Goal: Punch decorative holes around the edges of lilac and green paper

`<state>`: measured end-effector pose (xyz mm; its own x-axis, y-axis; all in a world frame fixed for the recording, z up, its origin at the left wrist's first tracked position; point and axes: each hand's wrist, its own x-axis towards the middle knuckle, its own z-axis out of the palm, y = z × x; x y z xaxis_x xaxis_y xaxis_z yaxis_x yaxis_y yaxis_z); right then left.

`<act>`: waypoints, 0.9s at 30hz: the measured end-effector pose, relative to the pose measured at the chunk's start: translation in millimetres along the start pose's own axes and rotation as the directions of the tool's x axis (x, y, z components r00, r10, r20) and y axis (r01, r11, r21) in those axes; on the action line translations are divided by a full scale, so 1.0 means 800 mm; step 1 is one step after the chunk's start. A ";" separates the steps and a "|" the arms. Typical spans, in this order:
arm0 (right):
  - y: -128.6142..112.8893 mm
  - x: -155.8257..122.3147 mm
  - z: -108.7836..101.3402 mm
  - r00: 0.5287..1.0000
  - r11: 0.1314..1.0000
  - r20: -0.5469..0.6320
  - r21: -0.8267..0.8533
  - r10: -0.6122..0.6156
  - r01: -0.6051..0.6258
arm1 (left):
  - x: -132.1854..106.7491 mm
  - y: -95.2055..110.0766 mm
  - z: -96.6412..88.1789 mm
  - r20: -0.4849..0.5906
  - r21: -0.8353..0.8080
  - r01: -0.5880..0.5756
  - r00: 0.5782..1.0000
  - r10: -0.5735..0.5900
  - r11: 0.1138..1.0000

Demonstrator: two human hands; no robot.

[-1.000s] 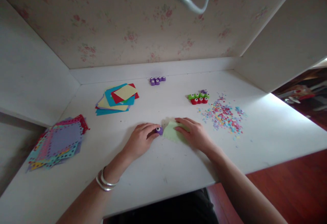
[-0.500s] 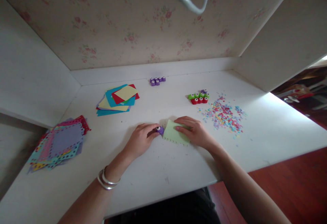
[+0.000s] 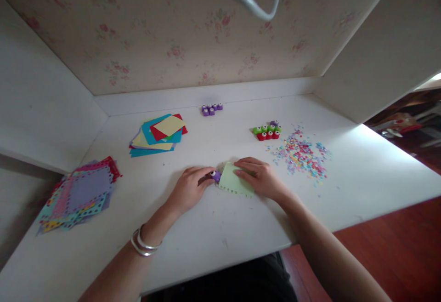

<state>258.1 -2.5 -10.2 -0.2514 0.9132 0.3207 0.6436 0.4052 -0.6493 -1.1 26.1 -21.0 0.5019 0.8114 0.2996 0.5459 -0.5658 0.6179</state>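
My left hand [image 3: 189, 188] grips a small purple paper punch [image 3: 216, 175] on the white desk [image 3: 223, 228], fingers curled round it. The punch sits at the left edge of a light green paper square [image 3: 234, 183] whose near edge shows a row of small punched holes. My right hand [image 3: 262, 177] lies flat on the right part of that paper, fingers stretched out and pressing it down. A silver bangle circles my left wrist.
A stack of plain coloured papers [image 3: 159, 134] lies at the back left. Punched papers [image 3: 81, 191] are piled at the left edge. Purple punches [image 3: 212, 108] sit at the back, green and red punches [image 3: 268, 131] to the right beside scattered confetti [image 3: 303, 155].
The green paper has turned and slid under my right hand, so its punched edge now faces me. My left hand has stayed on the purple punch.
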 end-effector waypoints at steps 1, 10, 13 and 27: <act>0.000 0.000 0.000 1.000 1.000 0.000 -0.006 0.001 -0.001 | 0.000 0.000 0.000 -0.001 -0.004 0.001 1.000 -0.001 1.000; 0.004 -0.002 0.002 0.999 0.998 -0.013 -0.053 -0.040 0.039 | 0.001 0.002 -0.001 -0.014 -0.017 -0.085 0.996 0.085 0.996; 0.006 -0.001 0.006 0.998 0.995 -0.023 -0.083 -0.053 0.051 | 0.003 0.005 -0.003 -0.002 -0.017 -0.123 0.992 0.123 0.992; -0.056 -0.069 -0.005 0.973 0.877 -0.125 -0.422 0.195 -0.230 | 0.003 0.006 -0.001 -0.004 0.026 -0.175 0.985 0.175 0.984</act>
<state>246.0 -71.7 3.9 -0.0288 0.9620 0.2715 0.9274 0.1270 -0.3519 2.0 25.1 -16.7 0.5869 0.7006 0.4059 0.4671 -0.7024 0.5370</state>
